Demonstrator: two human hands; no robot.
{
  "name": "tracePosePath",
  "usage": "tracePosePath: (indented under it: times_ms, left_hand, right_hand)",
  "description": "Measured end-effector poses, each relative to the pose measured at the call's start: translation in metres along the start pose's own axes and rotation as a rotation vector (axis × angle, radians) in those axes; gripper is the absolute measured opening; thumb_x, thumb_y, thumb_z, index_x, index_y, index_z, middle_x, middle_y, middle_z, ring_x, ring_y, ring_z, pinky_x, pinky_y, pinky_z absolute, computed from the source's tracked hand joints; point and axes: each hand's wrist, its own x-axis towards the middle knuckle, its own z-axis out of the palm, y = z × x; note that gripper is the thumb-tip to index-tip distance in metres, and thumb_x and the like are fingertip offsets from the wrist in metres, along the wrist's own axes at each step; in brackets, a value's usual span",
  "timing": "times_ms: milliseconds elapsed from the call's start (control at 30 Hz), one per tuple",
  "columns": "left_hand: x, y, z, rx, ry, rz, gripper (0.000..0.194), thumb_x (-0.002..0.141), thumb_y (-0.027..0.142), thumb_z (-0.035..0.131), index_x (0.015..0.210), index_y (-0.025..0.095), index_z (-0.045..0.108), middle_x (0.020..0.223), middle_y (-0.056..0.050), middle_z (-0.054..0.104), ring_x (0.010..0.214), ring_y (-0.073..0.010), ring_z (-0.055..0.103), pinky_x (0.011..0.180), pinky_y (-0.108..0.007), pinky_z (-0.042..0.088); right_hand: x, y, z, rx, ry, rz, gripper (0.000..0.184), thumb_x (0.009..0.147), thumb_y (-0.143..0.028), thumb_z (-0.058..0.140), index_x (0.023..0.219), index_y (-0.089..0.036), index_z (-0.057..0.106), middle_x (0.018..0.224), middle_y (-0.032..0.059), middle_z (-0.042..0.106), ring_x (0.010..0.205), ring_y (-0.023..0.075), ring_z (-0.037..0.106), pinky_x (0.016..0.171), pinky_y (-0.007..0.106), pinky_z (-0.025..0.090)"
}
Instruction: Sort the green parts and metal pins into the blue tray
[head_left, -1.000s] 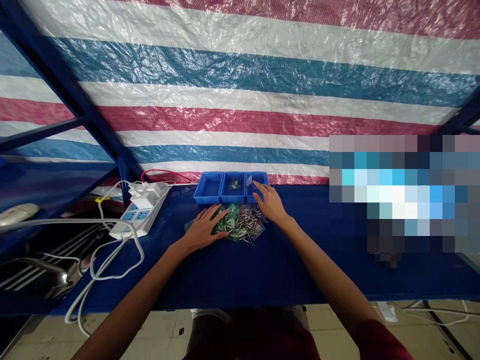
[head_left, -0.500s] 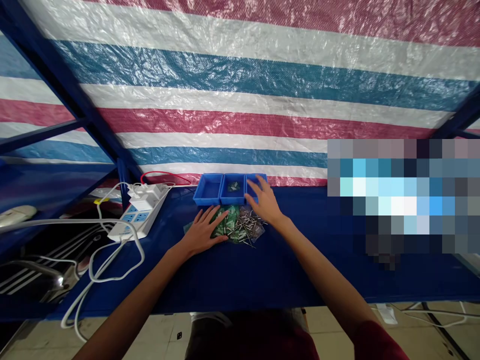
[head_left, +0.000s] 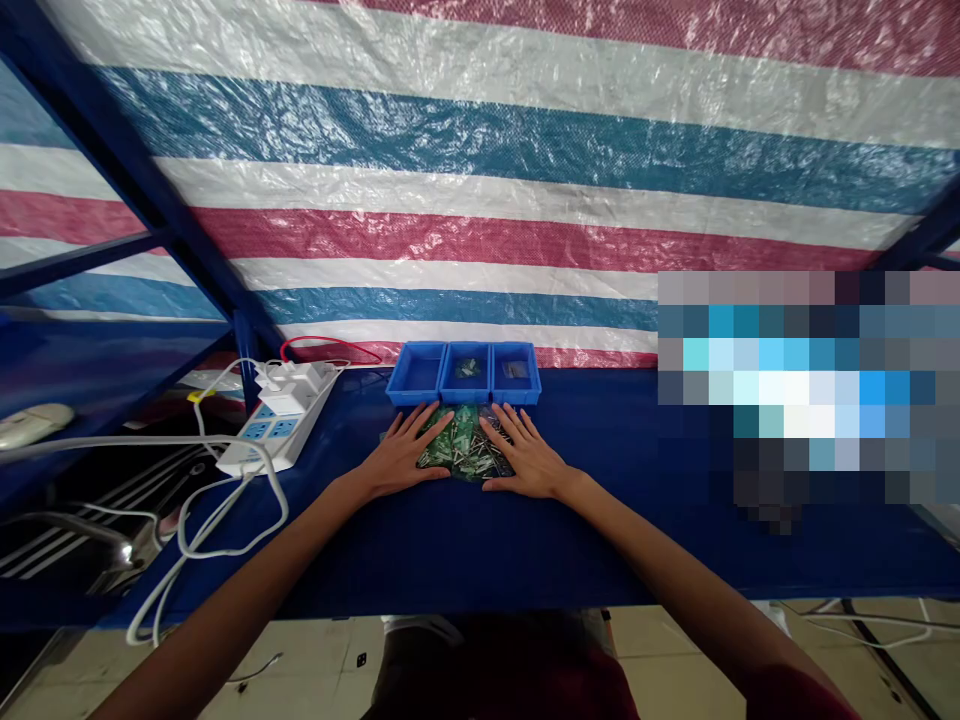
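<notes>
A heap of small green bags and thin metal pins (head_left: 463, 447) lies on the dark blue table (head_left: 480, 540), just in front of a blue tray with three compartments (head_left: 463, 373). My left hand (head_left: 405, 455) lies flat on the left side of the heap, fingers stretched out. On the right side rests my right hand (head_left: 521, 455), also flat with its fingers spread over the pins. The tray's left compartment looks empty; the middle and right ones each hold a few small parts.
A white power strip (head_left: 279, 423) with plugs and looping white cables sits at the table's left end, a red wire behind it. A striped tarpaulin (head_left: 480, 200) forms the back wall. A blurred patch covers the right side. Blue frame bars stand at left.
My right hand has drawn back from the tray's right compartment and come down flat on the heap's right side. The left hand has stayed on the heap.
</notes>
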Motion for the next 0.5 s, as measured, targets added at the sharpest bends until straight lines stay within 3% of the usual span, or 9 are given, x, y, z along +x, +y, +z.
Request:
tracePosePath:
  times_ms: [300, 500]
  left_hand:
    - [0.006, -0.002, 0.001, -0.060, 0.027, 0.046, 0.098, 0.077, 0.079, 0.051, 0.155, 0.028, 0.018, 0.161, -0.013, 0.015, 0.146, -0.0379, 0.018, 0.117, -0.056, 0.020]
    - [0.007, 0.002, 0.004, -0.101, 0.057, 0.027, 0.089, 0.083, 0.073, 0.050, 0.154, 0.029, 0.022, 0.159, -0.012, 0.023, 0.145, -0.0357, 0.024, 0.116, -0.052, 0.025]
  right_hand:
    - [0.014, 0.005, 0.003, 0.057, -0.003, 0.026, 0.094, 0.087, -0.074, 0.046, 0.157, -0.021, 0.013, 0.162, 0.0128, 0.004, 0.149, 0.0318, 0.002, 0.119, 0.052, 0.017]
    - [0.017, 0.003, 0.007, 0.045, -0.006, 0.060, 0.085, 0.091, -0.070, 0.041, 0.155, -0.018, 0.021, 0.160, 0.0158, 0.017, 0.148, 0.0308, 0.011, 0.119, 0.050, 0.019]
